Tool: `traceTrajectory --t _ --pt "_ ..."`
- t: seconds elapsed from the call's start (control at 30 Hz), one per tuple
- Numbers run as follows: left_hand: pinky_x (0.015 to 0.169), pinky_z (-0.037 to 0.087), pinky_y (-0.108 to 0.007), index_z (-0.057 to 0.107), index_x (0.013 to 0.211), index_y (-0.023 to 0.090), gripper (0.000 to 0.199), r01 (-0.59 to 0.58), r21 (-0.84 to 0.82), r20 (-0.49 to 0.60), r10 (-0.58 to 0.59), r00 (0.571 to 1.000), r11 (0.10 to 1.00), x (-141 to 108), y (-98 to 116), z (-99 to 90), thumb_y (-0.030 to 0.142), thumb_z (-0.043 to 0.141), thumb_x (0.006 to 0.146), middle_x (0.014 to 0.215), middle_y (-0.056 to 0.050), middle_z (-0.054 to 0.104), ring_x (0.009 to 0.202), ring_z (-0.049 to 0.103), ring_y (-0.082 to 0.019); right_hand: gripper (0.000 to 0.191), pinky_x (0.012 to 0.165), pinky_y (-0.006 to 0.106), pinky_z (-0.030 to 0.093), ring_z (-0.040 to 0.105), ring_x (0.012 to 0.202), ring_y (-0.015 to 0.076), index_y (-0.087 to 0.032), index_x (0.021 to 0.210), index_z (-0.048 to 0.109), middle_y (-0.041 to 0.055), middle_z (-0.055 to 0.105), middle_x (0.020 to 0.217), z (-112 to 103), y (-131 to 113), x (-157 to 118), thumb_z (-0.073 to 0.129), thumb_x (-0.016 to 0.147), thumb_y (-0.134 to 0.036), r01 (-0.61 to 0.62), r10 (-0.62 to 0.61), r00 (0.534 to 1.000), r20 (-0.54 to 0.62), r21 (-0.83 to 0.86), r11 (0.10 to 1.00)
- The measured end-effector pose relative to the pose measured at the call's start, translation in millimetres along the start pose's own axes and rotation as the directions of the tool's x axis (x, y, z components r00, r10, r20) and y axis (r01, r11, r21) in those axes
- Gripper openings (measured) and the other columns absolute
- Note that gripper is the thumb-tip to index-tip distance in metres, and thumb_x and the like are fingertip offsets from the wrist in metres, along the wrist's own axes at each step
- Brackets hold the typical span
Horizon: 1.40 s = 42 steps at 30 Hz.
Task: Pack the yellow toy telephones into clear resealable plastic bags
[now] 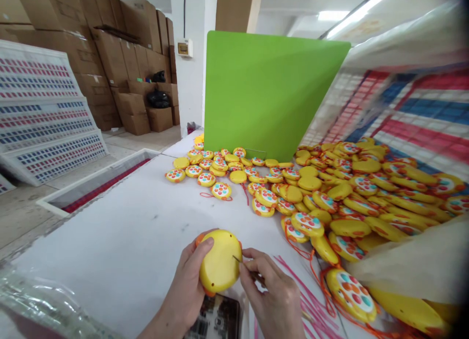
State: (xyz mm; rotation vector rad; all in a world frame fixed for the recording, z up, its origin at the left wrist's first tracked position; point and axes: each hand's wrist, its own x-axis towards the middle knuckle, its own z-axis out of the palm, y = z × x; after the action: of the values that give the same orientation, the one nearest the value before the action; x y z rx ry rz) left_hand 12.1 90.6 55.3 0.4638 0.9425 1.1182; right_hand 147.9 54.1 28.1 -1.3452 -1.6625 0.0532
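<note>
My left hand (186, 286) is closed round the edge of a yellow plastic toy (220, 263), thumb on top, its plain back with small holes facing me. Between the fingers of my right hand (274, 292) is a thin dark pointed tool (236, 259). Its tip lies over the right part of the toy's back; whether it touches cannot be made out. Beneath the hands lies a dark rectangular object (219, 317), partly hidden. Pink cords (306, 295) are spread on the table right of my right hand. Close by rests a toy with coloured dots (352, 292) and an orange cord.
Many similar yellow toys (309, 182) are heaped along the right and back of the white table (120, 241). A green board (271, 95) stands upright behind them. At the left are white crates (47, 109), a floor bin (102, 182) and stacked cartons (124, 60).
</note>
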Motion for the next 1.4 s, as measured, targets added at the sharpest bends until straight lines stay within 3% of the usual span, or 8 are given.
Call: traceTrajectory --t 0.2,0.4,0.7,1.2,1.4 --pt "0.063 0.048 -0.024 0.055 0.112 0.014 0.049 -0.020 -0.035 0.057 0.022 0.998 0.999 3 0 -1.3 0.036 0.068 0.070 0.091 -0.007 0.067 0.082 0.062 -0.021 0.017 0.050 0.017 0.048 0.059 0.052 0.0068 -0.019 0.068 0.051 0.0065 0.066 0.093 1 -2 0 0.050 0.085 -0.020 -0.002 0.002 1.000 -0.001 -0.014 1.000" --pt "0.071 0.049 -0.027 0.056 0.112 0.014 0.050 -0.023 -0.044 0.041 0.025 0.999 0.999 4 0 -3.6 0.037 0.068 0.070 0.093 -0.007 0.067 0.087 0.062 -0.023 0.017 0.050 0.017 0.049 0.059 0.052 0.0073 -0.019 0.068 0.051 0.0060 0.067 0.089 5 -2 -1 0.049 0.085 -0.020 0.019 -0.019 1.000 -0.021 -0.017 1.000" --pt "0.071 0.050 -0.027 0.056 0.114 0.014 0.050 -0.049 -0.071 0.089 0.056 0.995 0.996 1 1 -6.3 0.034 0.068 0.071 0.096 -0.009 0.067 0.087 0.062 -0.023 0.016 0.052 0.017 0.050 0.062 0.056 0.0085 -0.020 0.069 0.052 0.0053 0.068 0.090 5 -5 1 0.049 0.084 -0.019 -0.007 0.007 1.000 0.014 -0.021 1.000" --pt "0.070 0.050 -0.028 0.056 0.115 0.013 0.053 -0.058 -0.092 0.054 0.063 0.997 0.994 2 0 -10.0 0.034 0.069 0.068 0.093 -0.009 0.068 0.085 0.063 -0.024 0.015 0.050 0.016 0.049 0.059 0.051 0.0071 -0.019 0.069 0.051 0.0041 0.068 0.088 10 -4 3 0.048 0.084 -0.018 -0.007 0.007 1.000 0.022 0.000 1.000" --pt "0.070 0.050 -0.029 0.057 0.113 0.014 0.054 -0.060 -0.078 -0.007 0.060 0.998 0.995 3 -1 -9.9 0.037 0.070 0.066 0.090 -0.008 0.068 0.082 0.064 -0.024 0.016 0.048 0.016 0.049 0.063 0.055 0.0087 -0.020 0.068 0.052 0.0053 0.069 0.090 10 -6 1 0.049 0.084 -0.018 0.000 0.000 1.000 0.014 0.002 1.000"
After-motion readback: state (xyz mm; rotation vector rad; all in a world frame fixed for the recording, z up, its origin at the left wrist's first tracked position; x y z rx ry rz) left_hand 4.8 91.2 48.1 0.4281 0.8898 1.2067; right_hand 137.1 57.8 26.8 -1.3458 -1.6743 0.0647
